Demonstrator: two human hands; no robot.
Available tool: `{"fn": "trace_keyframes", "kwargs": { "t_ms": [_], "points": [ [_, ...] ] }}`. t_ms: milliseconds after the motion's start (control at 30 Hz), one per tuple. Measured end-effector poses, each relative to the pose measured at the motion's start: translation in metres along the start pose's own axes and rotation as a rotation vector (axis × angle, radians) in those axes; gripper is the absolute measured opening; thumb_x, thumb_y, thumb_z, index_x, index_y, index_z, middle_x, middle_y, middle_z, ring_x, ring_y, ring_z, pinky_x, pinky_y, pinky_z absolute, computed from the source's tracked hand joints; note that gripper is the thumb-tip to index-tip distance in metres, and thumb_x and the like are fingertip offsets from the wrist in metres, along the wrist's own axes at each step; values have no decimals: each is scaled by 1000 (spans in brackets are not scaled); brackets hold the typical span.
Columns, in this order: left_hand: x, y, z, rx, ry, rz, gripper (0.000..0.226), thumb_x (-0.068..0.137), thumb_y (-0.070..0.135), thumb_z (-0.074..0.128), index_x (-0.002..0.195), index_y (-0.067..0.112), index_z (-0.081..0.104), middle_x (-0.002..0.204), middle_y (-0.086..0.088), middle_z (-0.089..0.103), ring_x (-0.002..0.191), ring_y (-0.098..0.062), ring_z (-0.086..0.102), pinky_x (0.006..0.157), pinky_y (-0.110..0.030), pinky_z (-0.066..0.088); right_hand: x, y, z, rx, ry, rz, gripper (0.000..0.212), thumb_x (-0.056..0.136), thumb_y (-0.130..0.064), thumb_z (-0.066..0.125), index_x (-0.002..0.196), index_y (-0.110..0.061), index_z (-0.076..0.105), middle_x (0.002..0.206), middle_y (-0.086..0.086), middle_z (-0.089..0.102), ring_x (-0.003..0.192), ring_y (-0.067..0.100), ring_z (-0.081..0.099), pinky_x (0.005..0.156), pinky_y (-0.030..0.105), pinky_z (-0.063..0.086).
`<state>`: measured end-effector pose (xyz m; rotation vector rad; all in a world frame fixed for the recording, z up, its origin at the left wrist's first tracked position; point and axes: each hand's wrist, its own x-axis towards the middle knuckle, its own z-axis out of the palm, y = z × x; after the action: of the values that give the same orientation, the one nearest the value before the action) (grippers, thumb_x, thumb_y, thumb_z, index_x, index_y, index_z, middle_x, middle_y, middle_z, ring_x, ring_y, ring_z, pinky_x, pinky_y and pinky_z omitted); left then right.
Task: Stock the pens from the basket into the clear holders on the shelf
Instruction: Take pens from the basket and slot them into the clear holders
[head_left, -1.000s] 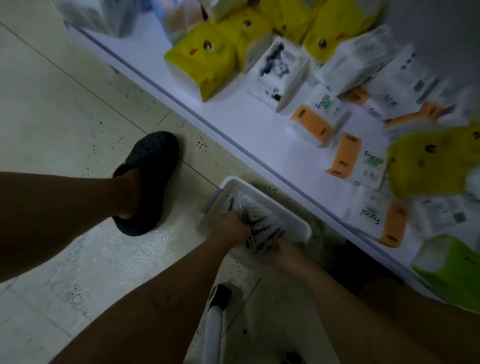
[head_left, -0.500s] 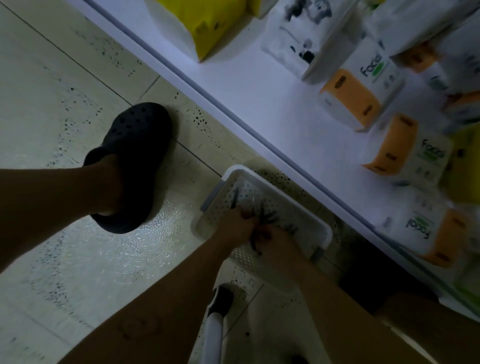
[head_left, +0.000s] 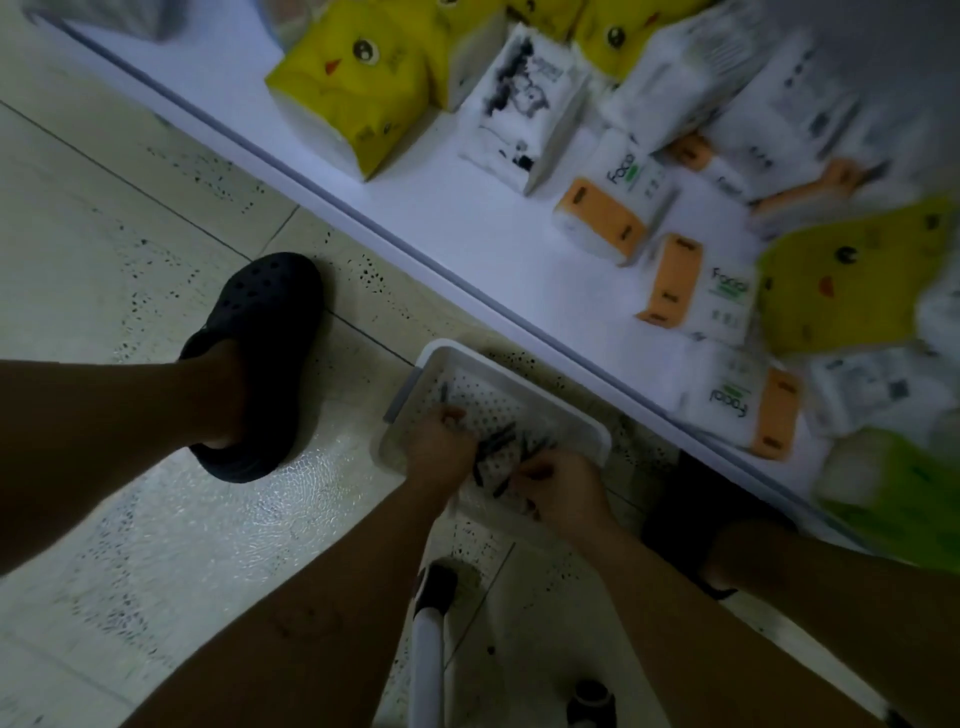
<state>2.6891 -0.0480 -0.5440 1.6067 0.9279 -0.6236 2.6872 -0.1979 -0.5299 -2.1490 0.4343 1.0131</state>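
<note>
Your right grip (head_left: 563, 488) has joined your left grip (head_left: 441, 449), both curled on pens (head_left: 496, 441) in the basket (head_left: 519, 371) beneath; none stocked yet.

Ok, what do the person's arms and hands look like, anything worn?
The left forearm and right forearm are bare, no sleeves in view. The left hand and right hand are bare: no gloves, no watch or rings visible in this dim picture.
</note>
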Motion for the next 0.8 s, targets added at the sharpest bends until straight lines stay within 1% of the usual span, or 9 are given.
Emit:
{"fn": "trace_keyframes", "kwargs": {
  "t_ms": [67,133,200,267,367,500,567,700,800],
  "points": [
    [-10,4,-2,6,2,29,40,85,12,56,124,17,52,122,-9,58,109,-29,58,92,-47,52,-11,1,-3,62,-3,23,12,83,-8,71,83,-9,59,82,13,61,65,25,61,51,29,52],
    [-24,12,-6,1,-14,42,40,89,11,49,128,16,51,124,-12,57,110,-33,57,93,-47,51,-26,-3,-7,76,-50,11,18,84,-14,70,93,-6,57,92,17,60,70,27,63,49,29,52],
    [-40,20,-12,-5,-15,64,32,96,17,44,126,18,54,121,-14,59,107,-33,58,90,-42,51,-43,-10,-12,77,-86,-33,15,87,-17,66,99,-11,60,94,12,63,76,27,64,51,28,53],
    [-61,29,-17,20,-26,138,27,99,27,44,122,20,56,116,-15,62,100,-31,60,85,-39,51,-62,-16,-18,69,-77,-61,7,92,-17,57,92,-23,61,87,5,64,74,27,64,53,30,52],
    [-93,47,-24,23,-61,286,24,98,30,47,118,20,57,105,-13,65,92,-29,63,77,-39,52,-84,-21,-26,47,47,-70,24,99,-26,43,80,-23,57,73,3,60,63,22,58,55,36,51],
    [-138,81,-33,25,-107,439,24,100,21,46,119,10,56,76,-5,61,52,-6,52,48,-18,44,-123,-44,-47,42,260,-200,42,103,-38,36,68,-17,48,59,0,47,54,15,46,52,25,32],
    [-158,93,-37,7,-116,482,24,99,18,48,121,12,56,74,-4,62,48,-6,50,41,-13,39,-141,-55,-59,53,343,-280,39,103,-34,39,67,-19,48,61,-3,49,55,11,46,50,24,29],
    [-196,123,-45,-27,-96,599,29,96,23,56,125,20,58,80,-10,68,53,-13,51,45,-16,41,-166,-73,-79,259,418,-398,24,101,-25,46,84,-14,58,69,4,60,62,19,57,57,29,44],
    [-226,149,-45,-10,-115,713,31,95,23,58,126,24,57,84,-20,67,56,-18,51,52,-24,43,-190,-87,-100,453,443,-468,17,101,-14,45,88,-11,54,79,4,59,62,18,54,47,21,43]
  ]
}}
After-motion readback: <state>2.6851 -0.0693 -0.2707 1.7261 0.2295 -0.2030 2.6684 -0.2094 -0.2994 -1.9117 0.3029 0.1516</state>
